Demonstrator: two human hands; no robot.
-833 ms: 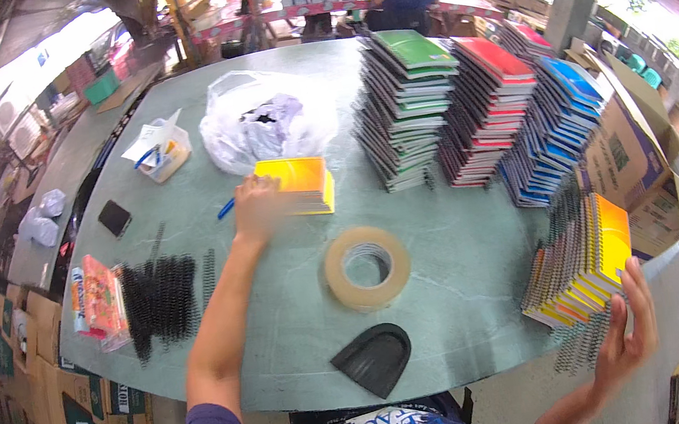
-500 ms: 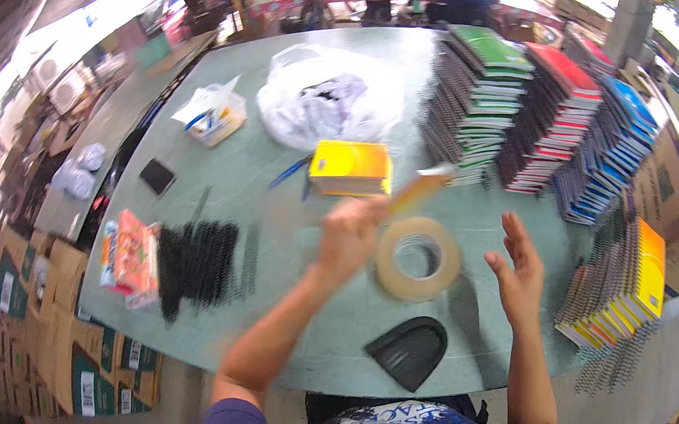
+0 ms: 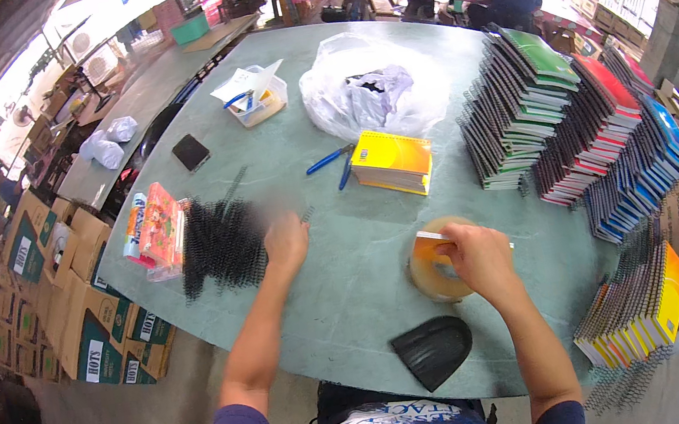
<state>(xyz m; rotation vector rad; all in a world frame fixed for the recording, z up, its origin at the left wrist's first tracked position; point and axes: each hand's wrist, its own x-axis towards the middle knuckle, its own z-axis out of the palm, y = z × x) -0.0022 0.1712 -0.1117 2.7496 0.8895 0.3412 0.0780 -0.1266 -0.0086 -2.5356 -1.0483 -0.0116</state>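
My right hand (image 3: 480,257) grips a small yellow-orange notebook (image 3: 427,244) by its edge, holding it above a wide roll of clear tape (image 3: 438,281). The hand partly covers both. My left hand (image 3: 286,242) is at the right side of a pile of black spiral binding coils (image 3: 220,246). Its fingers are closed on a coil whose end (image 3: 308,214) sticks out past them; blur softens the fingertips. Beyond the hands lies a stack of yellow notebooks (image 3: 392,165), with blue-handled pliers (image 3: 332,160) beside it.
Bound notebooks in green (image 3: 518,111), red (image 3: 586,131), blue (image 3: 635,163) and yellow (image 3: 634,304) stand in rows at the right. A black curved piece (image 3: 433,352) lies near the front edge. Farther back are a plastic bag (image 3: 374,88), a tub (image 3: 257,101) and a phone (image 3: 190,153).
The notebook has passed from my left hand to my right, which was open and raised. My left hand has moved left to the coils. The whole view has shifted slightly.
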